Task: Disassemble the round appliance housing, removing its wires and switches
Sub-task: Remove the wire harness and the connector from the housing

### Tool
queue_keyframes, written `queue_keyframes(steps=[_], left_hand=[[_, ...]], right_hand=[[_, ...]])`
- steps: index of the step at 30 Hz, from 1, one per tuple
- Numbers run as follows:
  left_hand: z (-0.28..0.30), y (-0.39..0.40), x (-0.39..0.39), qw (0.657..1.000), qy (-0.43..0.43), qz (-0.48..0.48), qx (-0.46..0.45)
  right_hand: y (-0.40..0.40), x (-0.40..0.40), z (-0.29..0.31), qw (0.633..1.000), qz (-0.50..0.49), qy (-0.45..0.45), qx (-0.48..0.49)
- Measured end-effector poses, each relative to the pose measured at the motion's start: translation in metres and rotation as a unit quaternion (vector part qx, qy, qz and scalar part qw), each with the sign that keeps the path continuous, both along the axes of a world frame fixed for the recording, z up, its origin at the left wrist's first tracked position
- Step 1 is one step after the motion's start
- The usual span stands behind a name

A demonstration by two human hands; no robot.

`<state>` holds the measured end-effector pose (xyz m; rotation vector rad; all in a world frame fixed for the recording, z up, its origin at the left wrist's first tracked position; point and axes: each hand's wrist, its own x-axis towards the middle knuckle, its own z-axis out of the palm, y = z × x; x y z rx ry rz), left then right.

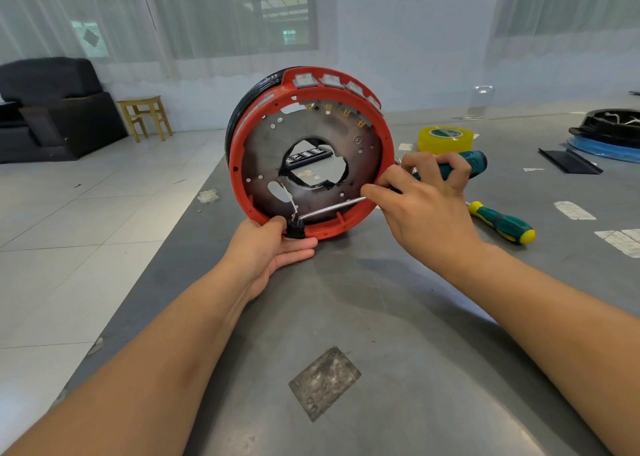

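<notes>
- The round red housing point(377, 185) stands on edge on the grey table point(381, 317), its open side facing the camera; a row of rocker switches point(332, 81) sits along its top rim
- Left hand point(273, 247) cradles the lower rim, thumb beside a black part point(295, 230) there
- Right hand point(426, 196) grips a teal-handled screwdriver point(476, 160), its tip at that part
- A second screwdriver point(502, 223) and a yellow tape roll point(445, 139) lie to the right

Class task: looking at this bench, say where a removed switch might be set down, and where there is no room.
Free: the bare table between the two forearms, from the housing back to the worn patch. Also the strip left of the left hand, up to the table edge. Crowded: right of the housing, where the tape roll, spare screwdriver and labels lie.
</notes>
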<state>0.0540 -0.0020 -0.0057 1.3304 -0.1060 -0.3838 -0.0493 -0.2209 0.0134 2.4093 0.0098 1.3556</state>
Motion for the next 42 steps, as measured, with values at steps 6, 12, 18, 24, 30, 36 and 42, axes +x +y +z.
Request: queue_keyframes(steps=[6, 12, 18, 24, 30, 36, 42], left_hand=[[-0.002, 0.0, 0.003, 1.0, 0.003, 0.01, -0.016], [-0.002, 0.0, 0.002, 1.0, 0.0, 0.004, -0.013], [-0.002, -0.001, -0.001, 1.0, -0.018, -0.014, 0.009], [-0.001, -0.002, 0.0, 1.0, -0.008, -0.016, 0.01], [-0.001, -0.001, 0.0, 0.999, -0.009, -0.027, 0.015], [-0.001, 0.0, -0.001, 0.999, -0.014, -0.032, 0.018], [0.0, 0.0, 0.0, 1.0, -0.005, -0.023, 0.014]], right_hand=[[0.001, 0.002, -0.003, 1.0, -0.001, 0.018, 0.021], [0.002, 0.0, 0.0, 0.999, 0.001, 0.033, 0.031], [-0.002, -0.002, 0.011, 0.999, 0.013, 0.03, -0.022], [-0.007, -0.002, 0.014, 0.999, 0.017, 0.036, -0.029], [-0.009, -0.003, 0.013, 0.999, 0.029, 0.037, -0.021], [-0.008, -0.004, 0.011, 0.999, 0.037, 0.036, -0.012], [-0.005, -0.004, 0.003, 0.999, 0.036, 0.028, 0.023]])
